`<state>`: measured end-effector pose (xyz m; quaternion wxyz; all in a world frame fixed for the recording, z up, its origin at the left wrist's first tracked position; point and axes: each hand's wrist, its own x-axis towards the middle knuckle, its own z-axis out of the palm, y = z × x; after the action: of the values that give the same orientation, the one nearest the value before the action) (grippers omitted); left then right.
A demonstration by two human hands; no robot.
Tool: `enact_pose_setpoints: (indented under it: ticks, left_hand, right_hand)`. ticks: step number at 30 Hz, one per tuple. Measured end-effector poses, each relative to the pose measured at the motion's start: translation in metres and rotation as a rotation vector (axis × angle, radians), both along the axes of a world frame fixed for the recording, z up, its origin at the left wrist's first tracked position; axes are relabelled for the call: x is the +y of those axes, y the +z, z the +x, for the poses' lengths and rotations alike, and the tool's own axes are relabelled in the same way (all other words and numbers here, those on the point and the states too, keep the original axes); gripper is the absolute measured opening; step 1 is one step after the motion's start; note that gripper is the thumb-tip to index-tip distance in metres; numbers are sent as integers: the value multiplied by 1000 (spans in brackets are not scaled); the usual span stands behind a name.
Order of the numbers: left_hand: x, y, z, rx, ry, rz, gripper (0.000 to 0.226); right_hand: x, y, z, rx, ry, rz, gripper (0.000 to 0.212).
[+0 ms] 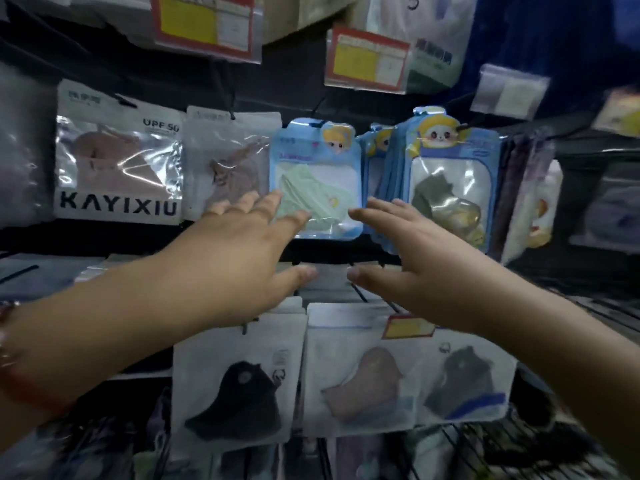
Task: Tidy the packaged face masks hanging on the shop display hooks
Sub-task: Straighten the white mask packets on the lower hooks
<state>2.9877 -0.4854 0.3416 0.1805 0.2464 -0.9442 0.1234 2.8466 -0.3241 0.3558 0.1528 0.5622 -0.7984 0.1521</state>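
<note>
A blue cartoon packet with a pale green mask (317, 178) hangs on a hook in the middle row. My left hand (239, 251) reaches toward its lower left corner with fingers spread and straight; the fingertips overlap the packet's edge. My right hand (412, 258) is spread open just right of that packet, in front of a thick bunch of blue packets (446, 181) whose front one shows a grey mask. Neither hand holds anything.
Left hang a KAYIXIU UPF 50 packet (119, 157) and a clear packet with a brown mask (228, 168). Below hang white packets with black (239, 386), pink (360, 382) and dark grey (464, 382) masks. Yellow-and-red price tags (367, 60) jut out above. Wire racking (485, 452) lies at lower right.
</note>
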Motion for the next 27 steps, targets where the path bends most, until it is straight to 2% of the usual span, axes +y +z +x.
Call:
enact_pose_setpoints:
  ticks: [7, 17, 21, 27]
  left_hand:
    - [50, 23, -64, 29, 4, -60, 78]
    - [97, 23, -127, 76, 40, -173, 77]
    - [102, 18, -151, 87, 60, -205, 79]
    - [85, 20, -181, 217, 79, -178, 76]
  right_hand:
    - [45, 21, -57, 35, 6, -16, 78]
    - [88, 32, -137, 42, 81, -32, 77]
    - [89, 33, -150, -50, 173, -57, 75]
    - [63, 32, -163, 2, 158, -93, 82]
